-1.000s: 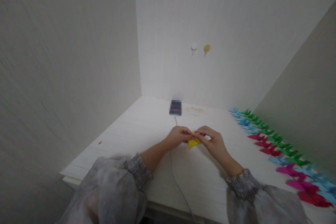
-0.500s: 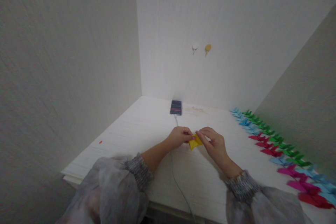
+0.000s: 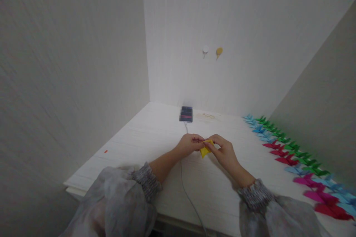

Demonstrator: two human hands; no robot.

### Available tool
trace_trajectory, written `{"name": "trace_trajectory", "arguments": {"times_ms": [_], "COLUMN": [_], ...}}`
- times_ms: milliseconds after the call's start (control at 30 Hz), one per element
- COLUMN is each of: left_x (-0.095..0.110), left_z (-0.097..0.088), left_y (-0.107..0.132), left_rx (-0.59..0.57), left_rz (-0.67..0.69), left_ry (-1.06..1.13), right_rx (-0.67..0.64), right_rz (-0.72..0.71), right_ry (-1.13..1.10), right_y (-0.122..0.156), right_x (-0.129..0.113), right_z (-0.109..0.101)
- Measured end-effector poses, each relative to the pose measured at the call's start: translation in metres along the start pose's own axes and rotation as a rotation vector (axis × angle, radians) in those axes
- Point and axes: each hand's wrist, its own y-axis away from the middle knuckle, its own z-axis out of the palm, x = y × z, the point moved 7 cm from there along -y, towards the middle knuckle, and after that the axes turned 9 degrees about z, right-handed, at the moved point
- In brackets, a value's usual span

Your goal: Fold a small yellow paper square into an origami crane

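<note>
Between my two hands is a small folded piece of yellow paper (image 3: 205,151), held above the white table (image 3: 133,133). My left hand (image 3: 190,146) pinches its left edge, with a ring on one finger. From the other side my right hand (image 3: 224,151) has thumb and fingertips closed on its upper right part. The fingertips of both hands are close together at the top of the paper and cover some of its folds. One corner of the paper points down toward me.
Rows of folded paper cranes (image 3: 287,160) in blue, green, red and pink line the right side. A phone-like device (image 3: 186,114), blurred out, stands at the back with a grey cable (image 3: 187,189) running toward me. An orange scrap (image 3: 105,151) lies left. Two hooks (image 3: 219,51) are on the wall.
My right hand has shifted left, its thumb now nearer my left fingertips. Less of the yellow paper shows, and it looks narrower. Both hands keep hold of it.
</note>
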Motion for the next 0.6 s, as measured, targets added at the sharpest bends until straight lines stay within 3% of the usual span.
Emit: {"name": "trace_trajectory", "arguments": {"times_ms": [300, 500, 600], "left_x": [0.003, 0.012, 0.013], "left_z": [0.000, -0.007, -0.008], "left_y": [0.003, 0.005, 0.005], "left_rx": [0.024, 0.162, 0.164], "left_rz": [-0.097, -0.082, -0.065], "left_ry": [0.122, 0.247, 0.270], "right_rx": [-0.030, -0.040, -0.034], "right_rz": [-0.012, 0.018, 0.020], "right_ry": [-0.006, 0.017, 0.036], "right_y": [0.002, 0.000, 0.000], "right_x": [-0.003, -0.001, 0.003], "right_z": [-0.001, 0.002, 0.003]}}
